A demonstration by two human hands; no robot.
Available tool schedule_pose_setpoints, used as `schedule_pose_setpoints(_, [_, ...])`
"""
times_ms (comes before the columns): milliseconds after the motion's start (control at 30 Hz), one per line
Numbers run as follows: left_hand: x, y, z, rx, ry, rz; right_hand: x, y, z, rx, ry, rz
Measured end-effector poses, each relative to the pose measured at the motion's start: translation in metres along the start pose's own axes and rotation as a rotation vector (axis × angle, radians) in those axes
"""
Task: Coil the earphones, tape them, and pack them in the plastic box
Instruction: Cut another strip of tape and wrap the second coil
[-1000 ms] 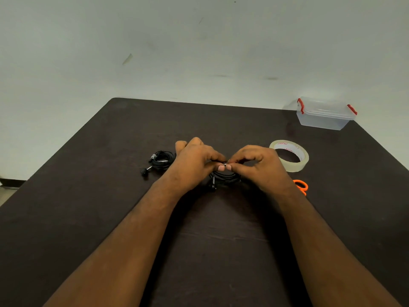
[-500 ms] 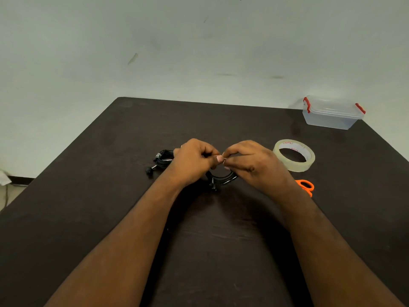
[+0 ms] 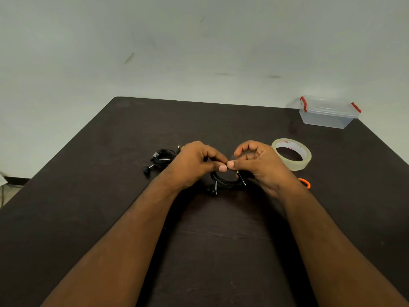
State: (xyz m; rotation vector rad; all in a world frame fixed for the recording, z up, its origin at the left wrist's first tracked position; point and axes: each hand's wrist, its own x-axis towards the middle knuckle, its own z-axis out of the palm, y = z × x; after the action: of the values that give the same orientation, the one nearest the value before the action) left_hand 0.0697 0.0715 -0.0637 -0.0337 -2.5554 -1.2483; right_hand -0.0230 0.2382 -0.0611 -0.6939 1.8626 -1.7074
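Dark counter [image 3: 110, 196] against a plain pale wall. We take the tape roll [image 3: 291, 154] as landmark. Left of it, mid-counter, both hands meet over the coiled earphones [image 3: 225, 181]: left hand [image 3: 194, 165] and right hand [image 3: 259, 165] each pinch the top of the loop, thumb tips nearly touching, other fingers curled. Probably pinning the turns so the coil can't spring open before taping; we can't tell whether a tape strip is already between the fingers. Coil's lower arc hangs below the hands, a plug and an earbud poking out. A second earphone bundle [image 3: 161, 158] lies further left of the roll. Plastic box [image 3: 327, 115], lid on, sits beyond the roll at the far corner. Orange scissors handle [image 3: 305, 182] just nearside of the roll, likely kept within reach for cutting.
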Motion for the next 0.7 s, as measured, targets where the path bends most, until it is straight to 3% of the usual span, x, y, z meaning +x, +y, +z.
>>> schedule_pose_setpoints(133, [-0.001,0.000,0.011,0.092,0.098,0.037,0.001,0.001,-0.005,0.163,-0.032,0.185])
schedule_pose_setpoints(300, [-0.003,0.005,0.015,0.195,0.209,0.206,0.001,0.000,-0.008,0.277,-0.016,0.246])
schedule_pose_setpoints(500, [0.004,-0.001,0.024,0.404,0.352,0.406,0.005,0.005,-0.006,0.318,0.026,0.261])
schedule_pose_setpoints(700, [0.007,-0.008,0.022,0.499,0.454,0.400,0.004,0.005,0.004,0.348,0.048,0.178])
